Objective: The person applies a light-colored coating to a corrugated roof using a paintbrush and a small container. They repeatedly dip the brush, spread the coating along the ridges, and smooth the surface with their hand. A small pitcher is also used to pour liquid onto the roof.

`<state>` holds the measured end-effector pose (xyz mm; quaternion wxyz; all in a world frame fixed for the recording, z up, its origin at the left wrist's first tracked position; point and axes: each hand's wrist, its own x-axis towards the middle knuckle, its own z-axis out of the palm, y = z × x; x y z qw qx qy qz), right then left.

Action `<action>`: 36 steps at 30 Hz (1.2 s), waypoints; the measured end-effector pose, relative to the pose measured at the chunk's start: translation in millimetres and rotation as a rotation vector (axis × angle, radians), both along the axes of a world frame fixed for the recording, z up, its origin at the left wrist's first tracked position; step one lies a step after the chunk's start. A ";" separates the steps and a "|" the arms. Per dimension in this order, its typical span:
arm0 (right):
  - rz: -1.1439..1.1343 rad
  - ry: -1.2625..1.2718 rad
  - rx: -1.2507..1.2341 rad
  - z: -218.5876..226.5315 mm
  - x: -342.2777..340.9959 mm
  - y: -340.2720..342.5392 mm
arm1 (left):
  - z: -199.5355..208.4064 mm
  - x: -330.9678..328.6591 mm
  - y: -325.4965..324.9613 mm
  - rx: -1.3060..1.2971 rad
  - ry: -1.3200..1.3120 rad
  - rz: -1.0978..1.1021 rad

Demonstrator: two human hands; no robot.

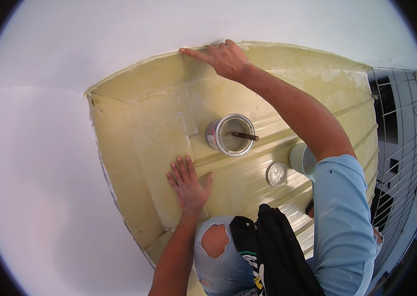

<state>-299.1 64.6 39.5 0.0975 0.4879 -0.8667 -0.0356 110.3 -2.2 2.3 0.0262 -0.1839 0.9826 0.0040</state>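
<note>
My left hand (189, 187) lies flat on the yellowish ribbed metal sheet (149, 143), its fingers spread and nothing in them. Farther off, my right hand (227, 60) is up at the seam (144, 63) where the sheet meets the white wall. One of its digits stretches left along the seam while the others bend in against the wall; whatever they grip, if anything, is hidden. Between the two hands stands an open metal can (213, 135) of pale, thick-looking contents, with a brown stick (244, 135) poking out over its rim.
A round metal lid (276, 173) lies right of the can, near a pale green container (299, 157) partly behind my sleeve. White wall (31, 172) borders the sheet at left. A metal grille (400, 118) runs along the right edge. Raised ribs cross the sheet.
</note>
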 end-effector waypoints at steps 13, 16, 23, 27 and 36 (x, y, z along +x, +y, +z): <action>-0.053 0.042 0.035 -29.5 -21.1 59.8 | -0.3 -1.1 1.1 -0.014 -0.001 0.006; -0.073 0.053 0.020 -38.8 -24.2 72.9 | 0.0 -0.6 0.5 -0.007 -0.002 0.005; -0.050 0.011 -0.049 -40.5 -4.5 85.7 | -1.7 -0.9 0.4 0.002 0.001 0.012; -0.049 0.086 -0.086 -35.2 -8.6 66.8 | -2.6 0.2 0.5 -0.009 -0.006 0.005; -0.132 0.103 0.042 -43.2 -24.7 80.1 | -1.3 -0.3 0.0 -0.014 -0.012 0.000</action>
